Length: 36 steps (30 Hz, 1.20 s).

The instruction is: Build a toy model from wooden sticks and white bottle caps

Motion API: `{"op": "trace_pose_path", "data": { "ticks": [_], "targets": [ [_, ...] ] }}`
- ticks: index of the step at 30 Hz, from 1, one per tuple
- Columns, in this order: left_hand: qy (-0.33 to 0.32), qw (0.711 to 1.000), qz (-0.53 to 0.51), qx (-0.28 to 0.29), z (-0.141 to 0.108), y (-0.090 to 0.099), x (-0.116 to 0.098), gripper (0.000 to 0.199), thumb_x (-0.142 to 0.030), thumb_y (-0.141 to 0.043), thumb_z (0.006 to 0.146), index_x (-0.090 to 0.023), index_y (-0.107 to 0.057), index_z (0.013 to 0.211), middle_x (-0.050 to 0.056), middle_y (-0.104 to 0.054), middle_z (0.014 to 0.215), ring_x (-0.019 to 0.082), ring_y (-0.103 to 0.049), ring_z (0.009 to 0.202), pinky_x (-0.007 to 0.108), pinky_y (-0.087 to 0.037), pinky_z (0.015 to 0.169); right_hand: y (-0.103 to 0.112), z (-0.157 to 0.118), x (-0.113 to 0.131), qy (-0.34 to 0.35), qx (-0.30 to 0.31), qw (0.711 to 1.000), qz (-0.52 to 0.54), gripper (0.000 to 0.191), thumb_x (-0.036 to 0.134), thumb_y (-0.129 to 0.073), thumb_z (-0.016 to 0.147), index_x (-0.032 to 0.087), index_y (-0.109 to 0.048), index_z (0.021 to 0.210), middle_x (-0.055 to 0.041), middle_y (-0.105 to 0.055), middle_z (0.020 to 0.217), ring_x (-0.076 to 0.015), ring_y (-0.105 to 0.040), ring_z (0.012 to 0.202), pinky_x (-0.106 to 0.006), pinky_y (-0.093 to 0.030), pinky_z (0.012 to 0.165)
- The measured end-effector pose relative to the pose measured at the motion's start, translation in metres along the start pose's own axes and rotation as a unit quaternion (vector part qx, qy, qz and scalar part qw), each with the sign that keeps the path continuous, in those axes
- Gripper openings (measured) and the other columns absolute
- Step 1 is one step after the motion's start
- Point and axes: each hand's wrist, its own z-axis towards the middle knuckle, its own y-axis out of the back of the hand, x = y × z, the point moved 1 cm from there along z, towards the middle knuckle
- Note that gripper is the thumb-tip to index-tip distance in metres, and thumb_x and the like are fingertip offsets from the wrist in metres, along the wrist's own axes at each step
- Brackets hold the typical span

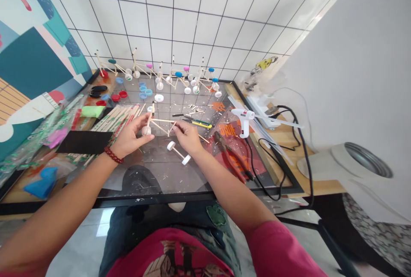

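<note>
White tiles (186, 24) fill the picture's top, and near the middle the left hand (131, 135) and right hand (188, 137) pinch one stick shape (162, 120).

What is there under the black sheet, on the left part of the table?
Pale sticks show beyond the upper and lower edges of the black sheet, so they probably run under it. Whatever lies beneath its middle is covered and cannot be seen.
</note>
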Motion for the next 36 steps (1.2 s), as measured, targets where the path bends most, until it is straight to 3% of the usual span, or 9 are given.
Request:
{"op": "trace_pose_path", "data": {
  "ticks": [9, 16, 22, 25, 29, 36],
  "targets": [
    [0.007, 1.000, 0.001, -0.019, -0.002, -0.003, -0.006, 0.071, -0.048, -0.094, 0.069, -0.019, -0.073, 0.131, 0.017, -0.071, 0.143, 0.036, -0.071, 0.127, 0.056, -0.054, 0.115, -0.004, 0.002, -0.002, -0.025, -0.005, 1.000, 0.018, 0.019, 0.020, -0.060, 0.099, 0.023, -0.076, 0.088, -0.0019, -0.076, 0.079, -0.0212, -0.073, 0.081, -0.030, -0.054, 0.079],
    [-0.003, 1.000, 0.015, -0.017, -0.001, -0.003, -0.010, 0.060, -0.043, -0.092, 0.071, -0.021, -0.076, 0.124, 0.015, -0.072, 0.139, 0.035, -0.070, 0.127, 0.055, -0.053, 0.116, -0.003, 0.002, -0.002, -0.018, -0.008, 1.000, 0.006, 0.018, 0.024, -0.061, 0.098, 0.023, -0.075, 0.087, 0.0000, -0.072, 0.075, -0.0194, -0.068, 0.076, -0.029, -0.054, 0.076],
    [-0.002, 1.000, 0.016, -0.014, -0.001, -0.003, -0.005, 0.074, -0.046, -0.093, 0.070, -0.020, -0.070, 0.136, 0.017, -0.071, 0.143, 0.036, -0.071, 0.125, 0.058, -0.053, 0.115, -0.002, 0.000, 0.000, -0.018, -0.001, 1.000, 0.006, 0.018, 0.026, -0.062, 0.096, 0.024, -0.071, 0.081, 0.0015, -0.066, 0.069, -0.0182, -0.061, 0.068, -0.028, -0.052, 0.069],
    [0.002, 1.000, 0.017, -0.011, -0.001, -0.003, -0.005, 0.084, -0.048, -0.093, 0.070, -0.020, -0.064, 0.144, 0.018, -0.070, 0.143, 0.036, -0.070, 0.126, 0.058, -0.054, 0.114, -0.004, 0.001, -0.002, -0.035, -0.003, 0.999, 0.029, 0.013, 0.020, -0.063, 0.093, 0.024, -0.074, 0.087, 0.0010, -0.072, 0.076, -0.0190, -0.067, 0.074, -0.029, -0.057, 0.075],
    [0.003, 1.000, 0.027, -0.009, -0.001, -0.003, -0.007, 0.092, -0.050, -0.093, 0.070, -0.020, -0.059, 0.149, 0.019, -0.069, 0.147, 0.037, -0.068, 0.130, 0.057, -0.055, 0.114, -0.005, 0.001, -0.003, -0.045, -0.001, 0.997, 0.059, 0.023, 0.009, -0.059, 0.091, 0.024, -0.076, 0.093, -0.0009, -0.079, 0.088, -0.0202, -0.075, 0.084, -0.032, -0.061, 0.086],
    [0.005, 0.999, 0.047, -0.007, -0.001, -0.004, -0.007, 0.092, -0.050, -0.091, 0.069, -0.019, -0.059, 0.150, 0.018, -0.069, 0.148, 0.036, -0.068, 0.130, 0.058, -0.051, 0.119, -0.004, 0.002, -0.003, -0.068, 0.001, 0.994, 0.089, 0.025, 0.011, -0.055, 0.095, 0.023, -0.078, 0.099, -0.0035, -0.081, 0.094, -0.0199, -0.078, 0.086, -0.031, -0.063, 0.083]
  ]
}}
